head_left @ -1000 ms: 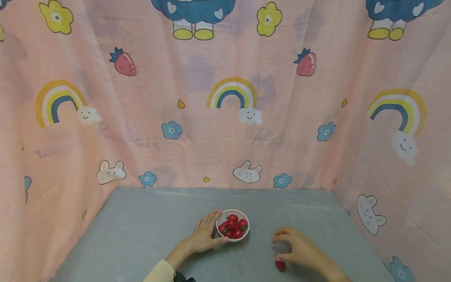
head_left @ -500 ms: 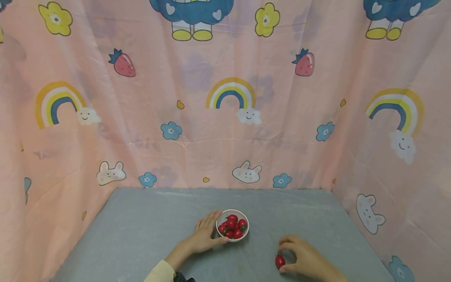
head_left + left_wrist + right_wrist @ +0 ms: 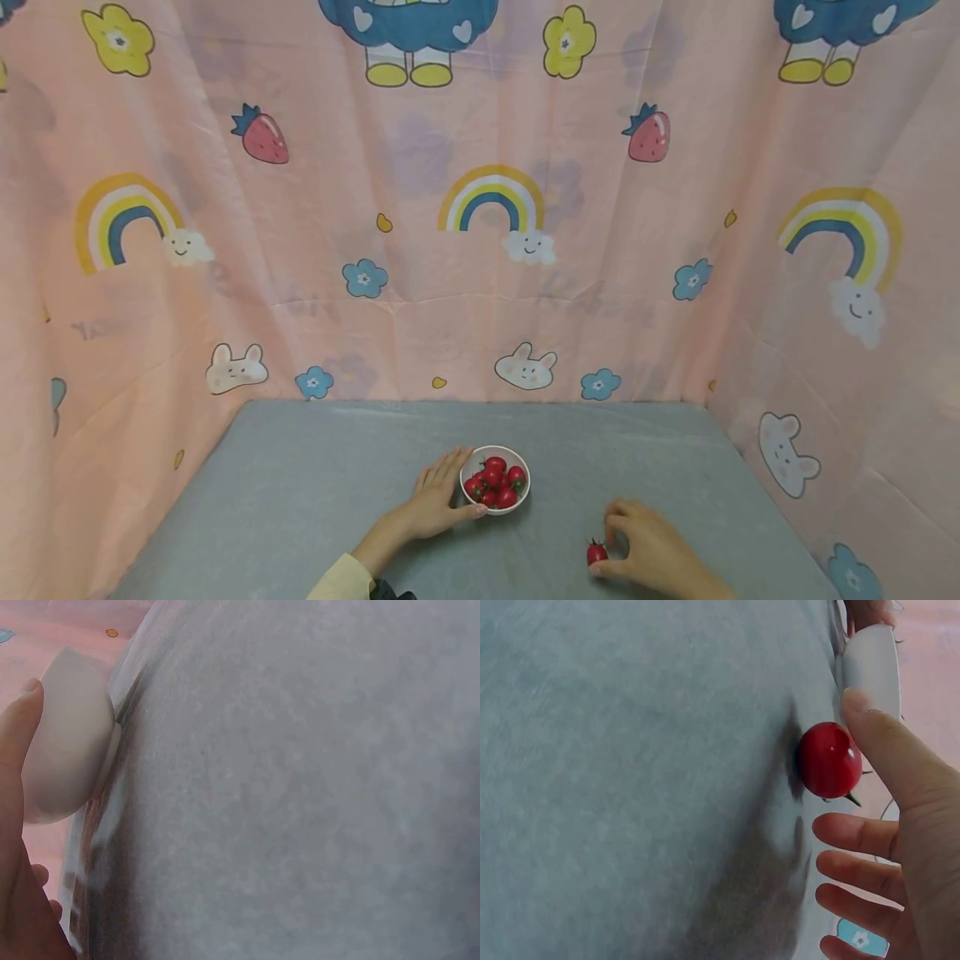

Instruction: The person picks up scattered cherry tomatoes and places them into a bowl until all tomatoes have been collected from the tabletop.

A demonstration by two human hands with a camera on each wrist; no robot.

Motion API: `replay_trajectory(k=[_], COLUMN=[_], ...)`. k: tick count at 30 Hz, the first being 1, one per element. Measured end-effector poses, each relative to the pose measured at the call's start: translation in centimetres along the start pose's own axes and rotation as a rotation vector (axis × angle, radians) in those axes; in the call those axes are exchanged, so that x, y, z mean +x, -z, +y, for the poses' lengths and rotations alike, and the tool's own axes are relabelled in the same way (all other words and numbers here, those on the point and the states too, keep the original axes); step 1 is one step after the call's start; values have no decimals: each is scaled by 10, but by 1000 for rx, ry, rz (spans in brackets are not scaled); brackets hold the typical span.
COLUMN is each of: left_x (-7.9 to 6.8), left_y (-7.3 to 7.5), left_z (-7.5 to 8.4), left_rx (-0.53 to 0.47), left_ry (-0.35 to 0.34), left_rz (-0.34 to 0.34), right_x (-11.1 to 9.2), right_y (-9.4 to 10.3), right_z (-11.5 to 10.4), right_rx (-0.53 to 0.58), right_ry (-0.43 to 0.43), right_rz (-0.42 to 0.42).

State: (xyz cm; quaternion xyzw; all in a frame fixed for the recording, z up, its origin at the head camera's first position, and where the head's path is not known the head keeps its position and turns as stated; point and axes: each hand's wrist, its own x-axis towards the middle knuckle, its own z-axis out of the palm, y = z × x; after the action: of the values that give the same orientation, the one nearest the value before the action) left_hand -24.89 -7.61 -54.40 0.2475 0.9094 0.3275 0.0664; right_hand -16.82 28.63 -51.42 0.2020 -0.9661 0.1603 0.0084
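Note:
A white bowl (image 3: 465, 495) of small red tomatoes (image 3: 493, 478) stands on the grey table. My left hand (image 3: 435, 504) rests against the bowl's left side, fingers straight, with the thumb at its near rim. That thumb lies along the outer wall of the bowl (image 3: 71, 742) in the left wrist view. To the right, one loose cherry tomato (image 3: 596, 553) sits on the cloth, its green stem facing away from the person. My right hand (image 3: 648, 546) is spread around it. In the right wrist view the thumb overlaps the tomato (image 3: 829, 760), and the other fingers (image 3: 855, 834) stand apart from it.
Grey cloth covers the table (image 3: 337, 450). A pink patterned curtain (image 3: 420, 333) hangs behind it and along both sides. A dark strap (image 3: 384, 590) is on the left wrist, below a pale sleeve (image 3: 341, 579).
My right hand has come down beside the loose tomato and its fingers have drawn back slightly right. The tomato has turned, its stem now showing at the far end. The left hand stays put.

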Motion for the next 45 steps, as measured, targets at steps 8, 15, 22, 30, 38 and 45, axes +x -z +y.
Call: replay_trajectory(k=[8,15,22,30,38,45], left_x=[0,0,0,0,0,0], left_y=[0,0,0,1,1,1], left_z=[0,0,-1,-1,1,0], left_rx=[-2,2,-1,-1,-2,1], left_ry=[3,12,13,14,13,19], left_rz=[-3,0,-3,-1,-2,-10], right_x=[2,4,11,37,66,86], right_y=[-1,-4,0,9,24,30], right_z=[-4,-5,-9,-24,-51,-73], right_rx=[17,-13,-7,-16,-22,-46], right_ry=[-13,15,23,83,144,202], right_rz=[-43,-4,-17,30,56,70])
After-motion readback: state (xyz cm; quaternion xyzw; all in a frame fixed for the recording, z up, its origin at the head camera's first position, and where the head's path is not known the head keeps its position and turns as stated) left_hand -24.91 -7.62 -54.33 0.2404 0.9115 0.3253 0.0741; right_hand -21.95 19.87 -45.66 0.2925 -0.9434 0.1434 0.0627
